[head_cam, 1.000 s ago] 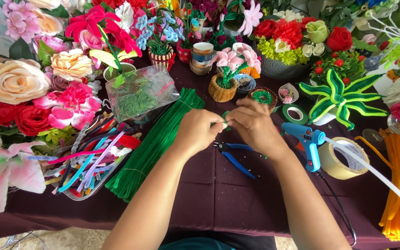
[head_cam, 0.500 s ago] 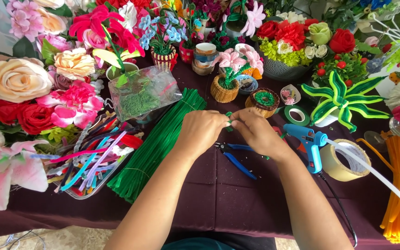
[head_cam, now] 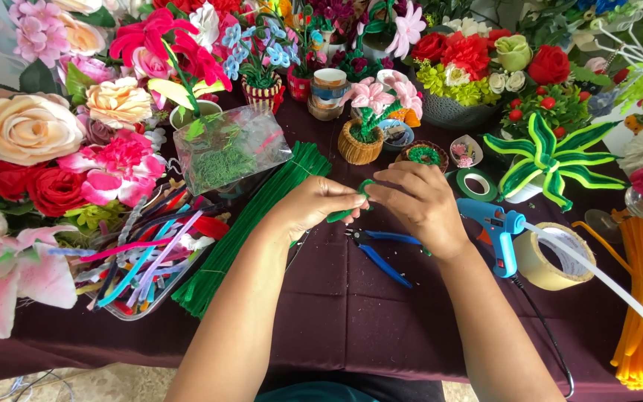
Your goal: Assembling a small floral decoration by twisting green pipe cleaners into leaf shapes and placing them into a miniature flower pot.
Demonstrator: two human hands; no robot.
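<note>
Paper flowers [head_cam: 31, 130] crowd the left of the maroon-clothed desk [head_cam: 336, 313], beside a bundle of green stems [head_cam: 251, 223]. The left hand [head_cam: 314, 205] and right hand [head_cam: 418, 205] both pinch a fuzzy green pipe cleaner [head_cam: 345, 212] above blue pliers [head_cam: 381, 249]; it runs roughly left to right, curling upward between the fingertips. A blue glue gun [head_cam: 496, 231] lies right.
</note>
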